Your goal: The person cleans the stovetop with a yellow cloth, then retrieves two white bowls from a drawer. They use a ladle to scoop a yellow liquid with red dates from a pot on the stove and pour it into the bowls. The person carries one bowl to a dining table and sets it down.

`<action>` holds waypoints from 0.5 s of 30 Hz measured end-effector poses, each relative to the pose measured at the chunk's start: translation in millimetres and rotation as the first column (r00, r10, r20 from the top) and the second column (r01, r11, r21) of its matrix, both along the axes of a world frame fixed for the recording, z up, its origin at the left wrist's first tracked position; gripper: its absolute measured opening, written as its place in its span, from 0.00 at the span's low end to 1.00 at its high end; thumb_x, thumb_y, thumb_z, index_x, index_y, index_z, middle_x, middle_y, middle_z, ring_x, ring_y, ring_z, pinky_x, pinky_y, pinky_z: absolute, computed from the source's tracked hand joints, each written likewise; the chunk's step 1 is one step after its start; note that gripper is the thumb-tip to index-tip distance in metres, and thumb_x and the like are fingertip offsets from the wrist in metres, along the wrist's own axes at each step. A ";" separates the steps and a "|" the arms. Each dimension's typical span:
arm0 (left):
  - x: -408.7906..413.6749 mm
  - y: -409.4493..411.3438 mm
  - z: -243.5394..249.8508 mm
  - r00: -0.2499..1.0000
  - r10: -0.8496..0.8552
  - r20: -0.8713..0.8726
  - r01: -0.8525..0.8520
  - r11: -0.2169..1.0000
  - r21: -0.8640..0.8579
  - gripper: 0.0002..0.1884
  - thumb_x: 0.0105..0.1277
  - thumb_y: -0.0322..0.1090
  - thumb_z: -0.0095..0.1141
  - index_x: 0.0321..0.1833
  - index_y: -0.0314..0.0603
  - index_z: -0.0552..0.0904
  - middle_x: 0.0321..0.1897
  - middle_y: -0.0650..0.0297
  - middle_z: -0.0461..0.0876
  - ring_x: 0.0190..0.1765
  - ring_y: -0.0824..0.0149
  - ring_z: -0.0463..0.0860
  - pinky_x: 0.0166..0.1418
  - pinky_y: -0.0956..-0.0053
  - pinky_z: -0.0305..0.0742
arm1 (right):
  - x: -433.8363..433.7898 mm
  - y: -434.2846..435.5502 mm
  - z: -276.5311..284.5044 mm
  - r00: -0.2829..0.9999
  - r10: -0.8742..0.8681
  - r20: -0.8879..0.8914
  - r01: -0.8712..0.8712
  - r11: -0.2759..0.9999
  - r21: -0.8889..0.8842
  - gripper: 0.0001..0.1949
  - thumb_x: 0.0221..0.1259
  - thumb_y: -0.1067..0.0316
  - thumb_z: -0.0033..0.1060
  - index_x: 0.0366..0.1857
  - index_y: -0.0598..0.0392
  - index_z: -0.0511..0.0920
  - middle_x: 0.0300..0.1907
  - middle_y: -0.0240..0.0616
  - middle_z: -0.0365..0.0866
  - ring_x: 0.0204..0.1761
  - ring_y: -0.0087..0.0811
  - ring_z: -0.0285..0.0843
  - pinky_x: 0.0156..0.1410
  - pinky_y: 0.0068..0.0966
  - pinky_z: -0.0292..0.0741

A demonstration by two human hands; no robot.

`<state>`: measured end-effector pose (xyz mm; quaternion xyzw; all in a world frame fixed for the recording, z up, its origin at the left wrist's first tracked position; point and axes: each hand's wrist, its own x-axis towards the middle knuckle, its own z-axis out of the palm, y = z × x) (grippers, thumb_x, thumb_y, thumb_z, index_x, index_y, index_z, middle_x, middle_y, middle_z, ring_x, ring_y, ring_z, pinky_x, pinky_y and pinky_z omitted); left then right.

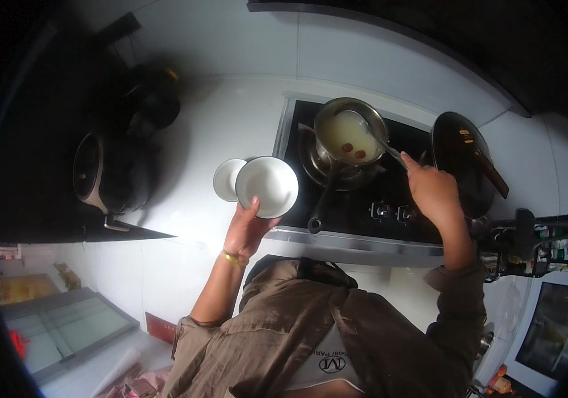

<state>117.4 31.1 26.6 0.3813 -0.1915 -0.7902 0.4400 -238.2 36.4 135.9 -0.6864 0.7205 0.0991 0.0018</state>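
Observation:
My left hand [249, 226] grips a white bowl [269, 186] with a dark rim, thumb over its edge; nothing shows inside it. Partly behind it, a second white bowl [227, 180] stands on the pale countertop. With the index finger stretched along it, my right hand [433, 191] holds the handle of a metal ladle [388, 148]. The ladle's head dips into a metal saucepan [383, 119] on the stove. Cloudy pale liquid [341, 132] fills part of the pan, and two reddish-brown round pieces [353, 150] float near its front side. The black pan handle [321, 204] points toward me.
A black gas cooktop [348, 211] carries the saucepan, with control knobs [393, 212] at its front. To the right, a dark pan or lid [458, 149] with a brown handle leans up near the wall. A dark appliance [115, 171] stands left on the counter [194, 124].

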 end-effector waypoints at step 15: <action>2.4 -49.4 -25.4 0.988 -0.133 -0.081 0.135 0.991 0.025 0.36 0.65 0.52 0.61 0.70 0.43 0.62 0.64 0.55 0.69 0.62 0.59 0.76 0.55 0.66 0.83 | -22.5 -58.7 26.2 0.621 -0.507 0.597 0.182 0.834 0.520 0.18 0.73 0.63 0.45 0.63 0.49 0.75 0.22 0.27 0.69 0.23 0.18 0.64 0.28 0.17 0.63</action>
